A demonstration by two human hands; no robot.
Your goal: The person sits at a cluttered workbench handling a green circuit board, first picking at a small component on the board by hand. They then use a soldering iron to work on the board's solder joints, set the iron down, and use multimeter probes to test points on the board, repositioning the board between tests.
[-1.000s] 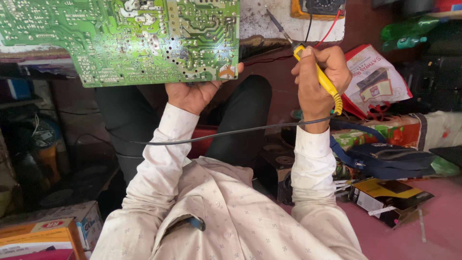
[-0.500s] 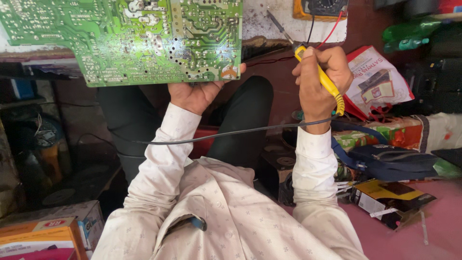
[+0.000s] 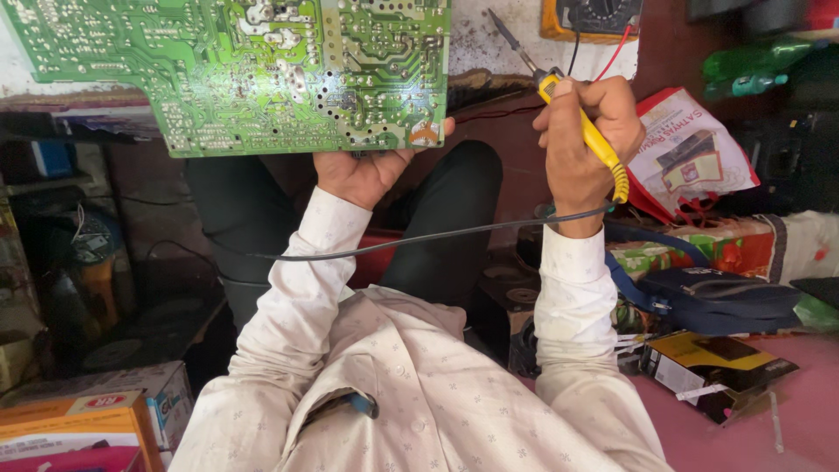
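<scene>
Circuit board (image 3: 253, 74), large and green with its solder side shown, is held up at the top left of the head view. Its lower edge is gripped by the left hand (image 3: 363, 170), whose thumb is pressed against the board's bottom right corner; the fingers are hidden behind the board, so the grip is seen closed on it only in part. A soldering iron (image 3: 572, 118) with a yellow handle is clasped in the right hand (image 3: 585, 140), the fist wrapped fully round the handle. The metal tip is pointed up and to the left, just beside the board's right edge and apart from it. A dark cord (image 3: 419, 238) is run from the handle's end across both white sleeves. A yellow meter (image 3: 594, 17) with red and black leads is seen on the surface above the right hand. To the right, a red and white paper bag (image 3: 690, 153), a dark blue pouch (image 3: 717, 297) and what is probably a small yellow and black box (image 3: 712, 371) are laid. Cardboard boxes (image 3: 87, 419) are stacked at the lower left.
</scene>
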